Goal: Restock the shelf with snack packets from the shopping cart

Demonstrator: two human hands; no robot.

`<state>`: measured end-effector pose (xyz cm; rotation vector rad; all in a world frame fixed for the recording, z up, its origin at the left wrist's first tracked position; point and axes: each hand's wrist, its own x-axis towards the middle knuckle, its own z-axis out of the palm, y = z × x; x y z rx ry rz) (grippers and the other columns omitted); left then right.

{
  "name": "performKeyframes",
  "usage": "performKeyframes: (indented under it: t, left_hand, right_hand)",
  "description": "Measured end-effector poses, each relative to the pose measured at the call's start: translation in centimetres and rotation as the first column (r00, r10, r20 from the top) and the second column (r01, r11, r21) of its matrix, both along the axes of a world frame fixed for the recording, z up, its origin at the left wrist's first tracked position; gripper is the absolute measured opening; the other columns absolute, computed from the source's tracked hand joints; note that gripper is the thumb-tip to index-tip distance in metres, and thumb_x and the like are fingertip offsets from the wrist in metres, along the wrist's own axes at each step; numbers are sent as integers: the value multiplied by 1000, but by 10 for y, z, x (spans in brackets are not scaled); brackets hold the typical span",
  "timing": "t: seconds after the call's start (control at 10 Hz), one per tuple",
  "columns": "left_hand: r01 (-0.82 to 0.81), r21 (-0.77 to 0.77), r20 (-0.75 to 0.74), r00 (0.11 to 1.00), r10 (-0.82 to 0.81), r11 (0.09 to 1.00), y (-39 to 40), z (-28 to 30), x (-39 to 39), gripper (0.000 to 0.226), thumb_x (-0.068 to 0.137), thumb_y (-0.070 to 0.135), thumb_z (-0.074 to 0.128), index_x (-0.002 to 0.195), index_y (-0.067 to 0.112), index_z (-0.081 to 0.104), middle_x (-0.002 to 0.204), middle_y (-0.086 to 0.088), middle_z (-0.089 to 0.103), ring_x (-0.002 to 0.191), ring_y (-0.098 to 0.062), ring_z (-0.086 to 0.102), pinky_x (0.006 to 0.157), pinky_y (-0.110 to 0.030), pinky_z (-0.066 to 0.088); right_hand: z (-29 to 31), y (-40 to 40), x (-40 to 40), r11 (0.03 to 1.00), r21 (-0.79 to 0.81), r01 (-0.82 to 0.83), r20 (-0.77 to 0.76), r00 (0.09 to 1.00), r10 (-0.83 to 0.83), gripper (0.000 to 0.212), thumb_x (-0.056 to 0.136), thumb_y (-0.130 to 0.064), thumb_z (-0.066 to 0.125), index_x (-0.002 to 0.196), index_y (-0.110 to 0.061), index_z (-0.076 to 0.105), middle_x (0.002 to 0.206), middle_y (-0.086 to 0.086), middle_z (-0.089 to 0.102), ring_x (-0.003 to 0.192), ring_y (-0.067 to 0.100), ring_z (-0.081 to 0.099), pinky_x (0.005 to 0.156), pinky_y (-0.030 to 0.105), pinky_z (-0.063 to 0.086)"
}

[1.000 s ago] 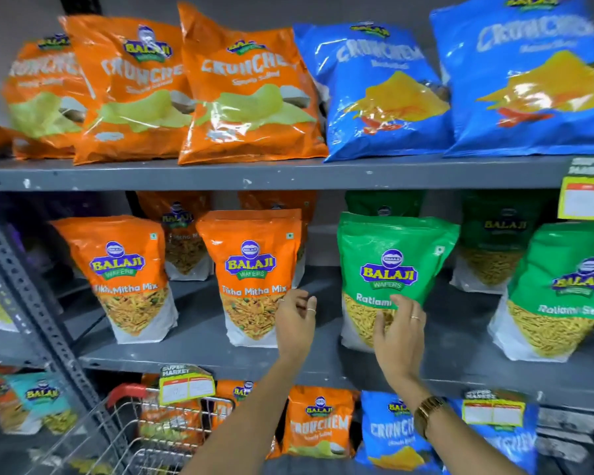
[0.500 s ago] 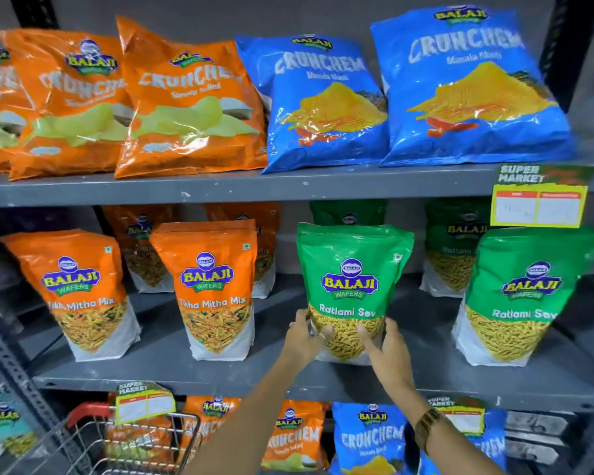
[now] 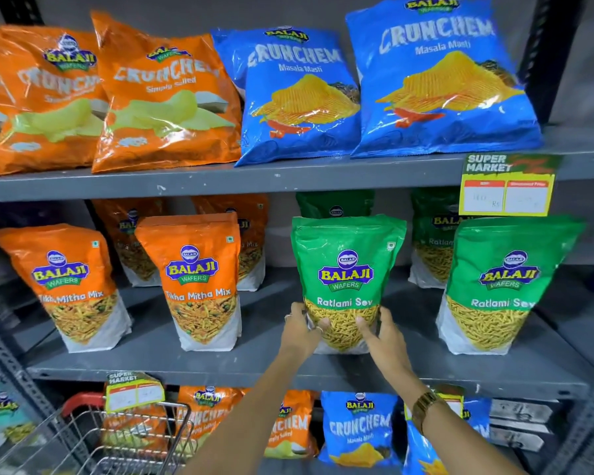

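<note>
1. Two hands share one grip on the green Ratlami Sev pouch: the left hand cups its lower left corner and the right hand its lower right, fingers curled closed against the clear window at the base. Holding it low and from both sides probably keeps the tall pouch from tipping while it is squared up.
2. That pouch stands upright on the middle shelf, near the front edge and roughly midway along it, label facing out so it reads from the aisle.
3. Just behind it stands another green pouch, mostly hidden; a second front green pouch stands toward the right end, well apart.
4. Toward the left end, two orange Tikha Mitha Mix pouches stand in the front row, each with one behind, so flavours run in columns.
5. On the upper shelf, orange and blue Crunchem bags lean backward.
6. Below the middle shelf's left front corner, the wire shopping cart shows an orange packet inside, so restocking likely has more to go.
</note>
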<state>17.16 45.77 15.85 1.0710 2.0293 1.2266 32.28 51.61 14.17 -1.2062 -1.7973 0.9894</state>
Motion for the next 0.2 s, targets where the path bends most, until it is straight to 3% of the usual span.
performKeyframes:
  t: [0.1, 0.2]
  left_hand:
    - [3, 8, 37, 999, -4, 1000, -4, 2, 5, 49, 83, 15, 63, 123, 7, 36, 126, -18, 50, 117, -27, 48, 88, -33, 45]
    - [-78, 69, 10, 997, 77, 995, -9, 6, 8, 52, 82, 17, 64, 126, 8, 37, 128, -17, 51, 118, -27, 48, 96, -38, 44]
  right_hand:
    - [-1, -8, 0, 990, 77, 120, 21, 992, -122, 57, 85, -35, 59, 129, -8, 34, 132, 17, 50, 118, 35, 48, 89, 43, 44]
    - [5, -14, 1, 936, 248, 251, 3, 966, -259, 50, 85, -27, 60, 124, -5, 38, 126, 21, 51, 112, 37, 50, 83, 43, 47]
